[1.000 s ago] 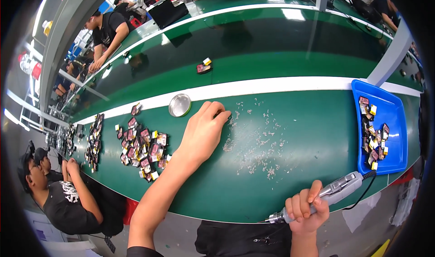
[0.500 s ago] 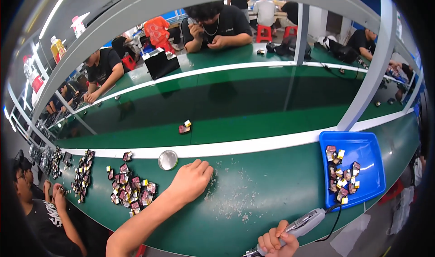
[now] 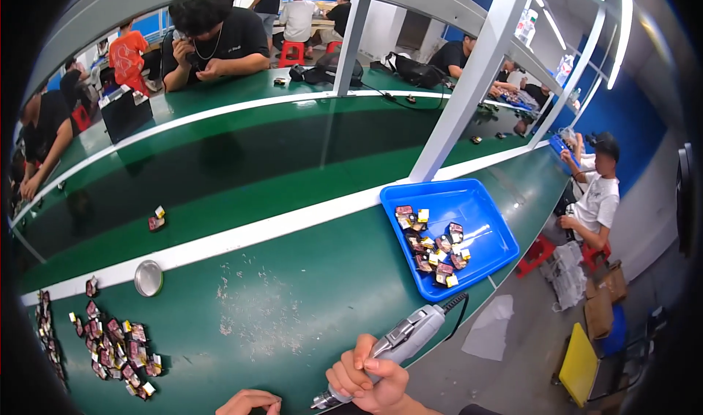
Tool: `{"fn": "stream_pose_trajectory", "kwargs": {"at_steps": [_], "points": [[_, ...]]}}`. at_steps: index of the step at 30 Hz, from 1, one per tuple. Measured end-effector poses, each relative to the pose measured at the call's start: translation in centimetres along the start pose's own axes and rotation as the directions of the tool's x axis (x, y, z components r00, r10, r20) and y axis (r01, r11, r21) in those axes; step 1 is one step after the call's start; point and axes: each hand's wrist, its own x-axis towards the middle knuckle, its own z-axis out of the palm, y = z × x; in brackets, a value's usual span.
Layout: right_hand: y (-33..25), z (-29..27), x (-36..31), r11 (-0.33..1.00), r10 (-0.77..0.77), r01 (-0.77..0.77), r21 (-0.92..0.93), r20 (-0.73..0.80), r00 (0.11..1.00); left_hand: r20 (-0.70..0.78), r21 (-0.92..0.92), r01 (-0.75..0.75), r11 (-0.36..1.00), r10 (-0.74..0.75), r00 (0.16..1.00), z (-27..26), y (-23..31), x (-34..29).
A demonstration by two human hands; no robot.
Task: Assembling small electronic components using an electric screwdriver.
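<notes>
My right hand (image 3: 370,380) is wrapped round a grey corded electric screwdriver (image 3: 410,332), its metal tip pointing down and left near the table's front edge. Just left of that tip, my left hand (image 3: 250,402) shows at the lower edge with its fingers drawn together; whatever they pinch, if anything, is hidden. Many tiny pale bits, which look like small screws (image 3: 256,316), lie scattered on the green tabletop beyond my left hand. At the left sits a heap of small dark parts with reddish faces and yellow-white tabs (image 3: 117,345).
A blue tray (image 3: 492,232) holds several similar parts on the right. A round metal lid or dish (image 3: 149,278) stands near the white rail (image 3: 242,241). A grey post (image 3: 469,86) rises behind the tray. Another part (image 3: 157,219) lies beyond the rail. People sit across and at right.
My left hand has drawn back from the scattered small bits to the lower edge, near the screwdriver tip. The view has swung to the right. The screwdriver stays in my right hand.
</notes>
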Motion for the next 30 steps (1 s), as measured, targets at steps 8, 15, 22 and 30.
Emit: {"fn": "stream_pose_trajectory", "kwargs": {"at_steps": [8,15,22,30], "points": [[0.9,2.8,1.3,0.961,-0.173,0.208,-0.184,0.19,0.966,0.033,-0.734,0.166,0.658,-0.21,0.977,1.9,-2.1,-2.1],[1.9,3.8,1.4,0.948,-0.227,0.272,-0.164,0.251,0.941,0.073,-0.852,0.173,0.494,-0.216,0.974,2.1,-3.4,-2.9],[2.2,3.5,1.1,0.948,-0.241,0.278,-0.153,0.224,0.944,0.11,-0.862,0.196,0.468,-0.204,0.973,2.3,-3.6,-3.7],[1.4,2.6,1.2,0.962,-0.235,0.258,-0.093,0.211,0.949,0.118,-0.869,0.19,0.456,-0.182,0.976,2.4,-3.8,-3.2]]}}
